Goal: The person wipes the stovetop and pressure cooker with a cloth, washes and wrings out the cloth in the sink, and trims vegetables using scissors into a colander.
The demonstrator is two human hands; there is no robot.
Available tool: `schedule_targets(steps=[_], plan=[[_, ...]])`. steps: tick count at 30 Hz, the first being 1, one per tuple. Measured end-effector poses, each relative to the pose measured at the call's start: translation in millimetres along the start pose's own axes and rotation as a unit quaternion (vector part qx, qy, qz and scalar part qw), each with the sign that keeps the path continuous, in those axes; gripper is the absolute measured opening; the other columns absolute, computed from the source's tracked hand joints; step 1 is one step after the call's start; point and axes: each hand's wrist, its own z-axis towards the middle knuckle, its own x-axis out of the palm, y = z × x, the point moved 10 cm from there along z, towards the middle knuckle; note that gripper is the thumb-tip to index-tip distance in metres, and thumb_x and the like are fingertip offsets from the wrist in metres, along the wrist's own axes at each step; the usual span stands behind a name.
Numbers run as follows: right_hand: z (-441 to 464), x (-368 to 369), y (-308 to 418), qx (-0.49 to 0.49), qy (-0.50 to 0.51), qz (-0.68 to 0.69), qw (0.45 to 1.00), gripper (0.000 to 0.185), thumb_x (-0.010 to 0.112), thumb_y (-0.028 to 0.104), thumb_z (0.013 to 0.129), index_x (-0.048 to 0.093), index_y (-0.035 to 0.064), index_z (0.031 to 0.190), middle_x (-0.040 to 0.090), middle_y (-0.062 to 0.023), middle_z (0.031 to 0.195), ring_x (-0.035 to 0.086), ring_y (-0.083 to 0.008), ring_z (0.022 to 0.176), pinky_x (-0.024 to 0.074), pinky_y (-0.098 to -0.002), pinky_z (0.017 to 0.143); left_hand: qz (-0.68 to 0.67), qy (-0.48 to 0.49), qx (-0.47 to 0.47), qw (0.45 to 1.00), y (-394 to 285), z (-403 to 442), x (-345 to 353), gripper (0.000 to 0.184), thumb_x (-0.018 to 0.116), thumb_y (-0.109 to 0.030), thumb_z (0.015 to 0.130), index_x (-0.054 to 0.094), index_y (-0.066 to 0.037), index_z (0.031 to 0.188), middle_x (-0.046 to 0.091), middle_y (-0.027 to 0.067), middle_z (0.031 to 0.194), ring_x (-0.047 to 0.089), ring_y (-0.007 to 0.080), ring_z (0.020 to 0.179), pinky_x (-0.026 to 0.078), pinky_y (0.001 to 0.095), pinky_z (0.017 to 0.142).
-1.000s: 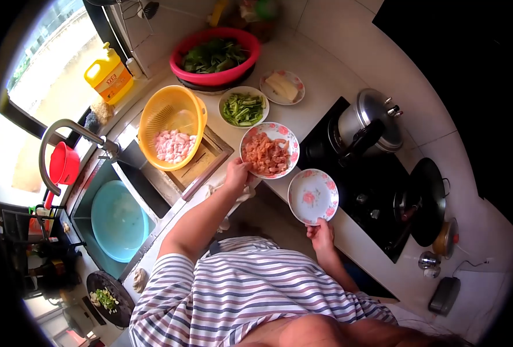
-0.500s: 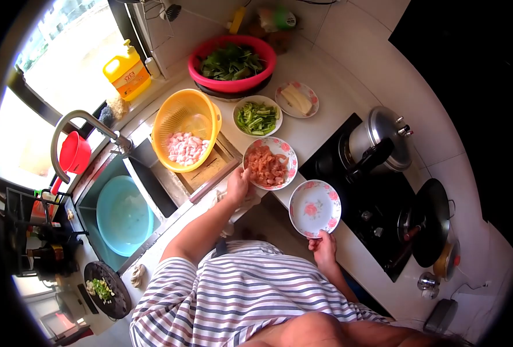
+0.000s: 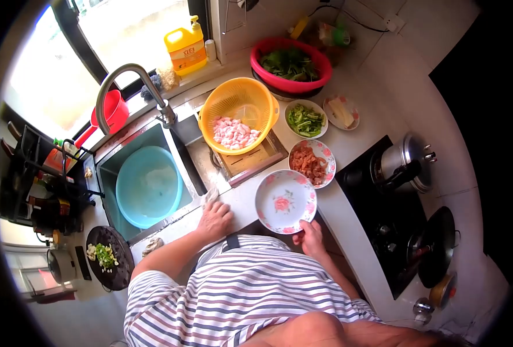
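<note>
My right hand (image 3: 309, 237) pinches the near rim of a white plate with pink flowers (image 3: 274, 199), tilted so that its bare inside shows. My left hand (image 3: 216, 221) lies at the counter's front edge, touching a pale cloth (image 3: 210, 196), fingers slightly bent and partly hidden. Just beyond the held plate stands a flowered bowl of cut raw meat (image 3: 311, 165). Behind it are a bowl of chopped green vegetable (image 3: 305, 120) and a small plate with pale pieces (image 3: 342, 113). A yellow colander (image 3: 239, 98) with pale pink chunks sits by the sink.
A blue basin (image 3: 149, 185) stands in the sink under the tap (image 3: 123, 69). Right are the black stove (image 3: 378, 214), a pressure cooker (image 3: 409, 162) and a wok (image 3: 438, 246). A pink basin (image 3: 320, 75) holds leafy greens. Chopped greens lie on a round board (image 3: 114, 269).
My left hand has let go of the meat bowl and come back to the counter edge by the cloth. The flowered plate in my right hand has moved left. The view has shifted.
</note>
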Motion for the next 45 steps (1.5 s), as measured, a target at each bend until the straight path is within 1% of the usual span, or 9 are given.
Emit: schedule_targets(steps=[4, 8, 16, 24, 27, 30, 37, 42, 45], plan=[[25, 46, -34, 0.032, 0.048, -0.01, 0.998, 0.017, 0.049, 0.016, 0.084, 0.052, 0.0032, 0.094, 0.059, -0.0074, 0.067, 0.051, -0.0116, 0.044, 0.0395, -0.024, 0.036, 0.011, -0.055, -0.086, 0.995, 41, -62, -12, 0.023, 0.06, -0.012, 0.066, 0.058, -0.01, 0.089, 0.053, 0.0079, 0.087, 0.05, 0.0257, 0.089, 0.037, 0.0387, 0.08], [41, 66, -54, 0.037, 0.031, -0.075, 0.996, 0.02, 0.049, 0.019, 0.083, 0.052, 0.0028, 0.095, 0.059, -0.0075, 0.066, 0.054, -0.0117, 0.045, 0.0424, -0.0226, 0.037, 0.02, -0.022, -0.095, 0.995, 63, -111, -20, 0.012, 0.059, -0.011, 0.069, 0.06, -0.01, 0.081, 0.052, 0.007, 0.083, 0.05, 0.0248, 0.086, 0.038, 0.0377, 0.077], [48, 74, -61, 0.0, -0.014, -0.089, 0.996, 0.023, 0.051, 0.021, 0.084, 0.051, 0.0007, 0.095, 0.061, -0.0096, 0.073, 0.057, -0.0138, 0.046, 0.0439, -0.0232, 0.035, 0.024, -0.007, -0.026, 0.999, 71, -154, -36, 0.006, 0.056, -0.013, 0.068, 0.06, -0.011, 0.071, 0.053, 0.0054, 0.079, 0.051, 0.0238, 0.083, 0.039, 0.0378, 0.075], [44, 32, -44, -0.101, -0.152, -0.051, 0.982, 0.027, 0.051, 0.03, 0.087, 0.05, 0.0029, 0.09, 0.06, -0.008, 0.069, 0.058, -0.0142, 0.046, 0.0448, -0.0227, 0.036, 0.015, -0.008, 0.014, 1.0, 68, -151, -35, 0.006, 0.058, -0.015, 0.065, 0.06, -0.011, 0.07, 0.053, 0.0068, 0.077, 0.052, 0.0259, 0.078, 0.038, 0.0391, 0.07], [33, 31, -46, -0.107, -0.146, -0.046, 0.982, 0.034, 0.049, 0.037, 0.088, 0.05, 0.003, 0.093, 0.059, -0.0096, 0.072, 0.058, -0.0154, 0.047, 0.045, -0.0235, 0.037, 0.014, -0.029, 0.021, 0.999, 79, -151, -25, 0.008, 0.061, -0.016, 0.062, 0.06, -0.011, 0.068, 0.053, 0.0077, 0.076, 0.051, 0.0273, 0.077, 0.039, 0.0412, 0.068], [15, 26, -62, -0.083, -0.127, -0.029, 0.988, 0.032, 0.048, 0.035, 0.089, 0.05, 0.0031, 0.092, 0.06, -0.0103, 0.073, 0.057, -0.0157, 0.049, 0.0451, -0.0247, 0.039, 0.002, -0.062, 0.04, 0.997, 86, -157, -16, 0.009, 0.063, -0.017, 0.06, 0.058, -0.011, 0.065, 0.052, 0.0086, 0.075, 0.051, 0.0285, 0.077, 0.039, 0.0438, 0.069], [-5, -3, -100, -0.037, -0.13, -0.07, 0.988, 0.014, 0.052, 0.018, 0.084, 0.053, 0.0046, 0.086, 0.06, -0.0095, 0.069, 0.056, -0.0138, 0.049, 0.0443, -0.0231, 0.039, 0.01, -0.006, -0.117, 0.993, 92, -163, -18, 0.014, 0.061, -0.024, 0.067, 0.06, -0.009, 0.068, 0.054, 0.0103, 0.074, 0.054, 0.0283, 0.077, 0.042, 0.042, 0.067], [-19, 35, -30, -0.073, -0.078, -0.124, 0.986, 0.013, 0.053, 0.017, 0.085, 0.053, 0.0041, 0.086, 0.059, -0.0077, 0.068, 0.055, -0.0124, 0.05, 0.044, -0.0218, 0.041, -0.008, -0.016, -0.214, 0.977, 90, -149, -26, 0.023, 0.064, -0.031, 0.07, 0.06, -0.008, 0.069, 0.054, 0.0102, 0.076, 0.054, 0.0287, 0.078, 0.042, 0.0414, 0.07], [3, 84, 24, -0.139, -0.005, -0.196, 0.971, 0.014, 0.052, 0.017, 0.086, 0.053, 0.004, 0.087, 0.059, -0.0063, 0.068, 0.054, -0.0105, 0.049, 0.0438, -0.0207, 0.042, 0.012, -0.035, -0.208, 0.977, 81, -152, -49, 0.032, 0.065, -0.037, 0.071, 0.059, -0.01, 0.087, 0.055, 0.0097, 0.086, 0.052, 0.0277, 0.087, 0.038, 0.0408, 0.075]])
